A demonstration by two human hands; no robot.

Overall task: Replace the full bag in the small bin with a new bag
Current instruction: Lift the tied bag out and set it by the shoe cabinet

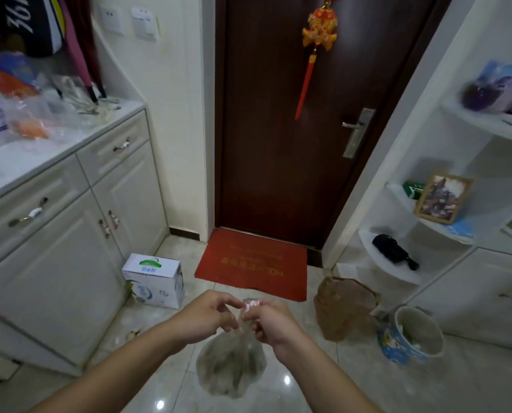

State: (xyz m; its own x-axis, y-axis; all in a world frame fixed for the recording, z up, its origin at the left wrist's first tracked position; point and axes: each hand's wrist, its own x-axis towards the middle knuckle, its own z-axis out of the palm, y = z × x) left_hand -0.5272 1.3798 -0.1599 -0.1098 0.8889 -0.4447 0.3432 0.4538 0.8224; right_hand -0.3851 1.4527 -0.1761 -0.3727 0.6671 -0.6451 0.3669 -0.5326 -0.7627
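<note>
A full, see-through plastic bag (231,368) hangs above the tiled floor in front of me, its top gathered into a twisted neck. My right hand (271,321) pinches that neck just below its crumpled end. My left hand (210,318) is beside it with curled fingers at the bag's neck; whether it grips the plastic is unclear. The small blue patterned bin (410,338) stands on the floor to the right, with some white and grey material inside.
A brown paper bag (344,307) stands left of the bin. A white milk carton box (155,280) sits by the white cabinet (70,234) on the left. A red doormat (253,263) lies before the dark door. White corner shelves (427,222) rise at right.
</note>
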